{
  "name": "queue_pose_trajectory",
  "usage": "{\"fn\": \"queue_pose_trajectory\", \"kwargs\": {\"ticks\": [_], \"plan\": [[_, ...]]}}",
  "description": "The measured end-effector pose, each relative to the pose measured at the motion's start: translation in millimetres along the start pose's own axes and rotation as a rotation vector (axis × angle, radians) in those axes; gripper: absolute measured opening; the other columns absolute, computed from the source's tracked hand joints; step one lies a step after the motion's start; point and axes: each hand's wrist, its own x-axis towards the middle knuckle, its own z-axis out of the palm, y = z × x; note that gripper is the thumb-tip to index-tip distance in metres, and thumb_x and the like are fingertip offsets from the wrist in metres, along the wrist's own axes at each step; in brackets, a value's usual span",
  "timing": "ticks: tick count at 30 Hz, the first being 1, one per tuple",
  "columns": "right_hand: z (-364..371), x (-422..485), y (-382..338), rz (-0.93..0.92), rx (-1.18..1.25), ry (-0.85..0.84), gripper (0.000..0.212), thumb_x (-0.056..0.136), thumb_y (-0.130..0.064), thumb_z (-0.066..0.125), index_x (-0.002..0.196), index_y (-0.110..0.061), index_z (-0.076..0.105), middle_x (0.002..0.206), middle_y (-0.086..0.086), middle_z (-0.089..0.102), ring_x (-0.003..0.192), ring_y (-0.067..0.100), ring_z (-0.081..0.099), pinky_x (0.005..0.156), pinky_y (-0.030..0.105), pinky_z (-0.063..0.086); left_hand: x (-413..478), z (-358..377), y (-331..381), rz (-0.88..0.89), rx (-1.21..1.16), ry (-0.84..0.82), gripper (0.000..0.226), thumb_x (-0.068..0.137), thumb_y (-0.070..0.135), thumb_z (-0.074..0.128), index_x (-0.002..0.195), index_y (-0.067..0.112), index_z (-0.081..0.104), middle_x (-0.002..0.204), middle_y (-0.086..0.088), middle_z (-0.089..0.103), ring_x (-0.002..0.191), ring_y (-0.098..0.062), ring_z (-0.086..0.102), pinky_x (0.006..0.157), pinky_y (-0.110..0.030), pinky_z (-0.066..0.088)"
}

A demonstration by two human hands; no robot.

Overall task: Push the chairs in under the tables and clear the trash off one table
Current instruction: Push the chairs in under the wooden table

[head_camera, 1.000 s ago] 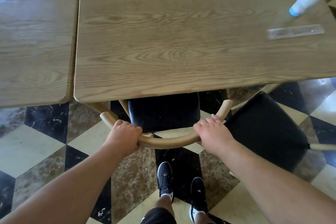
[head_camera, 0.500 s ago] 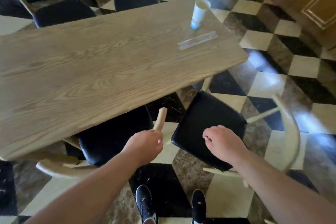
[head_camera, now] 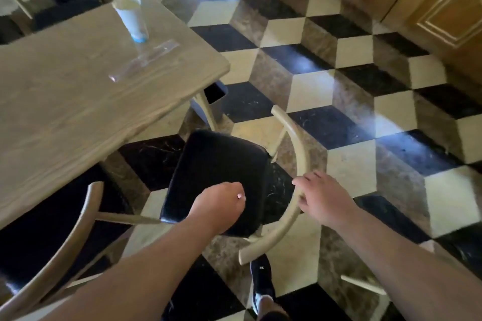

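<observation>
A chair with a black seat point(head_camera: 216, 164) stands pulled out and angled off the corner of the wooden table point(head_camera: 65, 107). My right hand point(head_camera: 323, 198) curls its fingers around that chair's curved wooden backrest point(head_camera: 297, 143). My left hand point(head_camera: 221, 206) hovers over the seat's near edge as a loose fist with nothing in it. On the table's far corner stand a white paper cup point(head_camera: 131, 18) with a blue base and, beside it, a flat clear plastic wrapper point(head_camera: 143, 60). A second chair, its curved backrest point(head_camera: 65, 242) at lower left, sits tucked under the table.
The floor point(head_camera: 352, 117) is a black, cream and brown cube-pattern tile, open to the right. Wooden cabinet doors point(head_camera: 430, 0) line the far right. More chairs point(head_camera: 65, 10) stand beyond the table. My shoe point(head_camera: 262, 281) is just behind the pulled-out chair.
My view has swung right from the first chair, which now sits under the table. Both hands let go of its backrest, and my right hand has reached the second chair's backrest.
</observation>
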Motion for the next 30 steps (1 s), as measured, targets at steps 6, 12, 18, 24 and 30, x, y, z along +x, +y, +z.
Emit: {"fn": "queue_pose_trajectory", "kwargs": {"ticks": [6,12,18,24,30], "plan": [[11,19,91,-0.132,-0.041,0.002,0.062,0.096,-0.027,0.072,0.151,-0.023,0.045,0.150,0.005,0.055,0.140,0.032,0.049,0.118,0.051,0.042,61,53,95,-0.029,-0.098,-0.060,0.039,0.102,0.057,0.055,0.133,0.034,0.058,0.120,0.010,0.065,0.096,-0.012,0.065,0.081,-0.041,0.061],[18,68,109,-0.314,-0.209,-0.052,0.068,0.098,-0.018,0.066,0.159,-0.022,0.035,0.165,0.021,0.033,0.157,0.042,0.020,0.127,0.058,0.022,95,106,136,-0.098,-0.036,-0.170,0.070,0.093,0.058,0.067,0.147,0.024,0.038,0.132,0.002,0.059,0.106,-0.027,0.066,0.079,-0.044,0.057],[33,97,92,-0.474,-0.491,-0.188,0.031,0.095,-0.015,0.069,0.126,-0.017,0.065,0.141,0.017,0.061,0.153,0.045,0.032,0.126,0.067,0.016,92,128,128,-0.182,0.027,-0.281,0.068,0.088,0.029,0.070,0.146,0.023,0.037,0.100,0.002,0.060,0.082,-0.023,0.064,0.069,-0.042,0.059],[27,115,59,-0.510,-0.475,-0.208,0.017,0.093,-0.015,0.068,0.107,-0.024,0.066,0.122,0.008,0.067,0.141,0.041,0.047,0.124,0.071,0.012,74,110,86,-0.204,0.024,-0.251,0.060,0.090,0.030,0.068,0.145,0.029,0.043,0.092,0.005,0.060,0.082,-0.021,0.063,0.074,-0.043,0.061],[25,143,-7,-0.514,-0.375,-0.183,0.016,0.097,-0.012,0.058,0.104,-0.026,0.061,0.111,0.001,0.066,0.127,0.036,0.054,0.123,0.072,0.013,45,74,8,-0.239,0.055,-0.170,0.041,0.094,0.042,0.069,0.129,0.027,0.054,0.092,0.006,0.059,0.082,-0.019,0.059,0.073,-0.038,0.051]]}}
